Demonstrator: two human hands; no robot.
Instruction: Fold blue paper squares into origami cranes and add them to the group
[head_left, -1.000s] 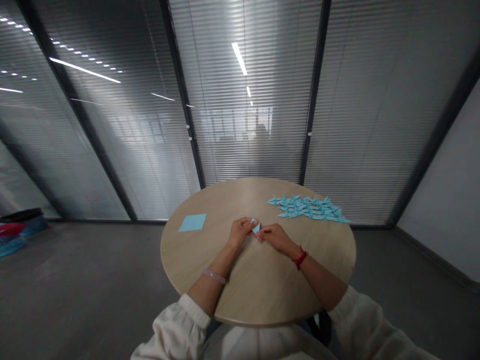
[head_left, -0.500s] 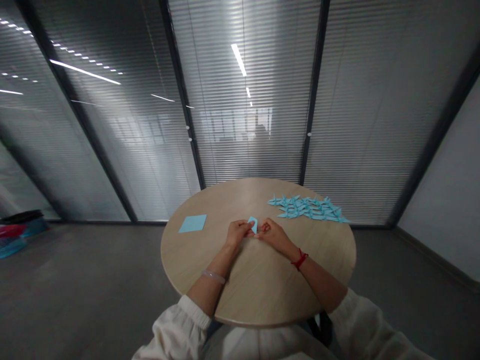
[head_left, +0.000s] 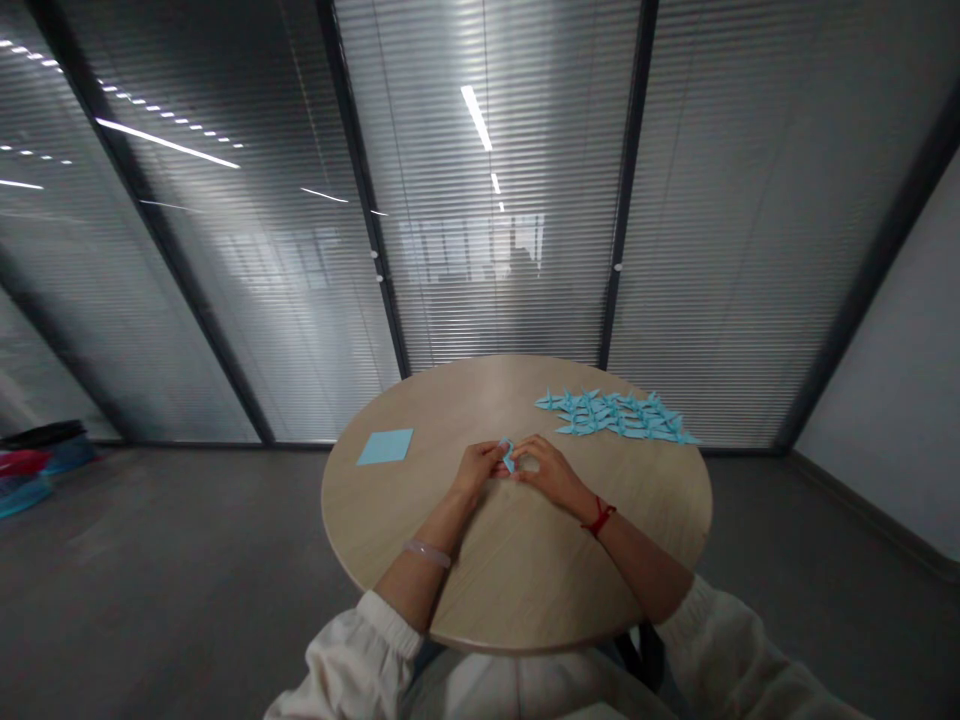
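A small piece of folded light-blue paper (head_left: 508,457) is between my two hands, just above the middle of the round table (head_left: 525,580). My left hand (head_left: 478,467) is closed on its left side, thumb lying over the paper. The fingers of my right hand (head_left: 546,470) are bent round to its right edge and pinch it there. Part of the paper is hidden behind the fingers, and its exact folds are too small to make out.
To the left on the table lies a flat stack or sheet of light-blue paper (head_left: 385,447). Several folded blue paper cranes (head_left: 615,415) sit in rows at the back right. A glass partition with blinds (head_left: 510,300) stands behind the table. Bagged bins (head_left: 45,455) are far left.
My right fingers have moved up and left onto the folded paper's edge. The paper now shows a narrower shape, with a flap bent. My left hand stays in place.
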